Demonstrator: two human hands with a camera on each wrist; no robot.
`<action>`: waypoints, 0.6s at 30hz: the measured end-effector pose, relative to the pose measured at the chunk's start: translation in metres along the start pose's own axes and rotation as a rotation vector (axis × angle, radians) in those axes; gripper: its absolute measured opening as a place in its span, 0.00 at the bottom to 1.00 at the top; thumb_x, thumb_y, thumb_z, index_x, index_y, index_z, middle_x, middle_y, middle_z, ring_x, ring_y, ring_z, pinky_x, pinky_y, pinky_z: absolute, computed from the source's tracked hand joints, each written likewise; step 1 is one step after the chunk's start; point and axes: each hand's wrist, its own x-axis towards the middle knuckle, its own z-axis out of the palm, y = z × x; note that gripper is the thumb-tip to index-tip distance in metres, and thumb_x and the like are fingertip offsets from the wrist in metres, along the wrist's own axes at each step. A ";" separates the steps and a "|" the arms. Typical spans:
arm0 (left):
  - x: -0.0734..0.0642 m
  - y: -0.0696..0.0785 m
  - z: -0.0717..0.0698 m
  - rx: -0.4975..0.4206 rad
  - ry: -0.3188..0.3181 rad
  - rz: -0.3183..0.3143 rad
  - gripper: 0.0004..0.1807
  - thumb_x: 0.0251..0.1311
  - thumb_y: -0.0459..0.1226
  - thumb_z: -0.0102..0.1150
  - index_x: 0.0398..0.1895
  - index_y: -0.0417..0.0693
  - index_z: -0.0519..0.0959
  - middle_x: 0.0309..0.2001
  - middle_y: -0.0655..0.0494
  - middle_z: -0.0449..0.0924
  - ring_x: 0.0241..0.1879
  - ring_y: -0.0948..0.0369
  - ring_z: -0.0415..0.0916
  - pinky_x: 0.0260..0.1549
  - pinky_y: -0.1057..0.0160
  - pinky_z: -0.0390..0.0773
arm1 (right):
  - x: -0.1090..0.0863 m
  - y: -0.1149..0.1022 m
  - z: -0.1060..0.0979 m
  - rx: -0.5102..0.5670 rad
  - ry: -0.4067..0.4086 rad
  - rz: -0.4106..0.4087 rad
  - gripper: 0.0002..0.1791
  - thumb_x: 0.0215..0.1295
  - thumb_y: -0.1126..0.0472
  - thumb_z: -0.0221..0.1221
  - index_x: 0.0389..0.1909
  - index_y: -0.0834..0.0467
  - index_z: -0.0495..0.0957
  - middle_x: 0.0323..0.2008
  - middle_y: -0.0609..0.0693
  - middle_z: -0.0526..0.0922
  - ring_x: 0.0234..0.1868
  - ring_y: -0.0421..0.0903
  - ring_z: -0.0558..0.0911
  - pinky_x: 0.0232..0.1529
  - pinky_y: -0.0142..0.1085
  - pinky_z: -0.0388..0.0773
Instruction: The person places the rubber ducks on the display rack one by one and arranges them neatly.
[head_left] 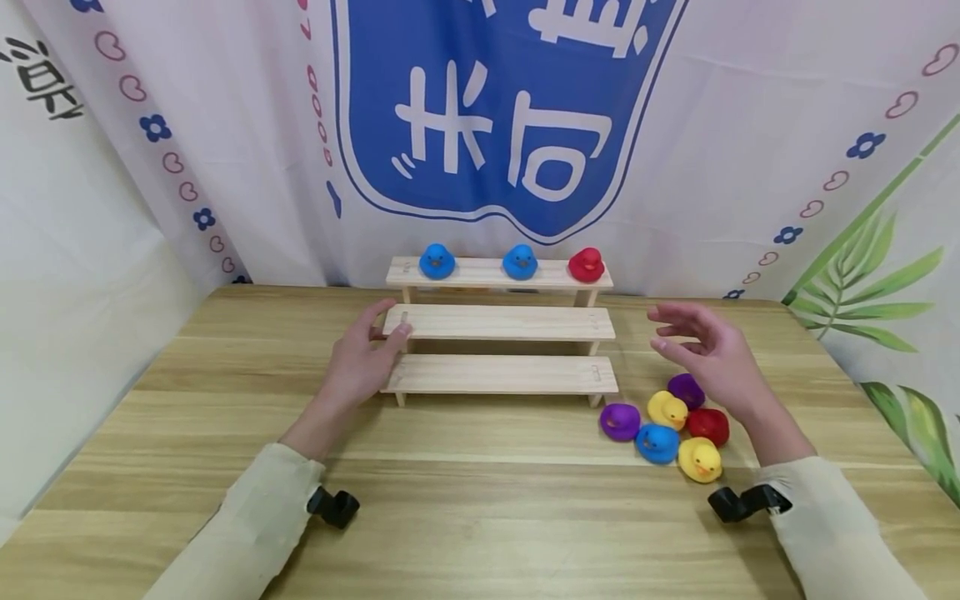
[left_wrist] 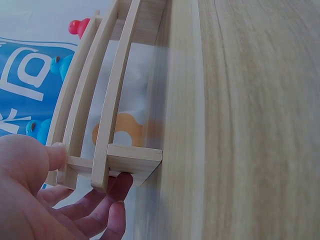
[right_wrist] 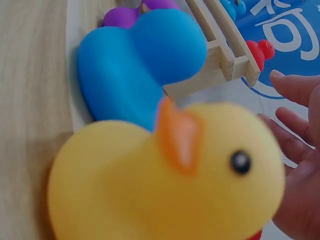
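Note:
At the left end of a three-tier wooden stand point(head_left: 498, 322), my left hand point(head_left: 363, 358) grips the middle tier, thumb on top and fingers round the end; the left wrist view shows the fingers point(left_wrist: 122, 187) below the boards. Two blue ducks point(head_left: 437, 262) and a red duck point(head_left: 587, 265) sit on the top tier. My right hand point(head_left: 708, 354) holds nothing, its fingers relaxed, right of the stand and above a cluster of toy ducks. In that cluster are yellow ducks point(head_left: 700, 460), a blue duck point(head_left: 657, 443), a red duck point(head_left: 708, 427) and purple ducks point(head_left: 620, 422).
The stand and the cluster are on a wood-grain table point(head_left: 480, 500). Behind the stand hangs a white curtain with a blue printed panel point(head_left: 487, 183). Leaves are printed on the cloth point(head_left: 862, 283) at the right. Black wrist cameras point(head_left: 333, 507) sit at both sleeves.

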 end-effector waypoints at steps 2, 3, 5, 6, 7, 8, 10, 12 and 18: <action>0.000 0.000 0.000 -0.001 -0.001 0.000 0.38 0.80 0.57 0.49 0.87 0.63 0.53 0.79 0.36 0.64 0.74 0.39 0.66 0.63 0.38 0.77 | -0.002 0.003 0.000 0.005 -0.006 0.013 0.32 0.78 0.48 0.62 0.76 0.55 0.68 0.71 0.57 0.77 0.65 0.48 0.78 0.53 0.17 0.76; 0.000 0.000 0.000 -0.001 -0.001 -0.001 0.38 0.80 0.57 0.49 0.87 0.63 0.53 0.79 0.36 0.64 0.74 0.39 0.66 0.63 0.39 0.78 | -0.003 0.004 -0.001 0.007 -0.010 0.018 0.32 0.78 0.48 0.62 0.76 0.54 0.68 0.72 0.57 0.77 0.65 0.47 0.78 0.53 0.17 0.76; -0.001 0.000 0.000 -0.003 -0.002 -0.003 0.38 0.80 0.57 0.49 0.87 0.64 0.53 0.78 0.36 0.64 0.73 0.39 0.67 0.61 0.40 0.79 | -0.003 0.006 -0.001 0.011 -0.016 0.024 0.31 0.78 0.49 0.62 0.76 0.54 0.68 0.72 0.56 0.77 0.66 0.45 0.78 0.53 0.17 0.76; -0.001 0.000 0.000 -0.003 -0.003 -0.004 0.38 0.80 0.57 0.49 0.87 0.64 0.53 0.78 0.36 0.64 0.73 0.39 0.68 0.60 0.42 0.79 | -0.004 0.007 -0.001 0.011 -0.020 0.025 0.31 0.78 0.49 0.62 0.76 0.53 0.69 0.71 0.56 0.77 0.65 0.44 0.78 0.53 0.17 0.76; -0.001 0.000 -0.001 -0.003 -0.004 -0.005 0.38 0.80 0.57 0.49 0.87 0.65 0.52 0.78 0.35 0.65 0.72 0.39 0.68 0.59 0.43 0.79 | -0.004 0.008 -0.002 0.012 -0.023 0.023 0.31 0.78 0.49 0.62 0.76 0.53 0.69 0.71 0.56 0.77 0.65 0.44 0.78 0.53 0.17 0.76; -0.001 0.000 -0.001 -0.002 -0.005 -0.007 0.38 0.80 0.58 0.49 0.87 0.65 0.52 0.77 0.35 0.65 0.71 0.39 0.69 0.58 0.44 0.80 | -0.003 0.009 -0.002 0.014 -0.028 0.020 0.31 0.78 0.49 0.63 0.76 0.52 0.69 0.71 0.56 0.78 0.65 0.43 0.78 0.53 0.17 0.76; 0.000 -0.001 -0.001 0.002 -0.005 -0.008 0.38 0.80 0.58 0.49 0.87 0.66 0.52 0.77 0.35 0.65 0.71 0.39 0.69 0.56 0.45 0.80 | -0.003 0.012 -0.003 0.018 -0.038 0.008 0.30 0.77 0.50 0.63 0.75 0.52 0.70 0.71 0.56 0.78 0.64 0.41 0.78 0.54 0.17 0.77; 0.000 -0.001 -0.001 0.007 -0.005 -0.009 0.38 0.80 0.58 0.49 0.87 0.66 0.52 0.77 0.35 0.65 0.70 0.39 0.70 0.56 0.46 0.80 | -0.004 0.015 -0.005 0.021 -0.049 -0.008 0.30 0.77 0.52 0.64 0.75 0.53 0.70 0.70 0.56 0.79 0.63 0.38 0.79 0.54 0.18 0.78; 0.000 0.000 -0.001 0.006 -0.004 -0.003 0.37 0.80 0.57 0.49 0.86 0.64 0.53 0.75 0.36 0.67 0.68 0.41 0.72 0.52 0.50 0.80 | -0.007 0.026 -0.013 0.043 -0.101 -0.036 0.27 0.76 0.58 0.64 0.73 0.54 0.72 0.66 0.51 0.81 0.58 0.32 0.82 0.54 0.20 0.79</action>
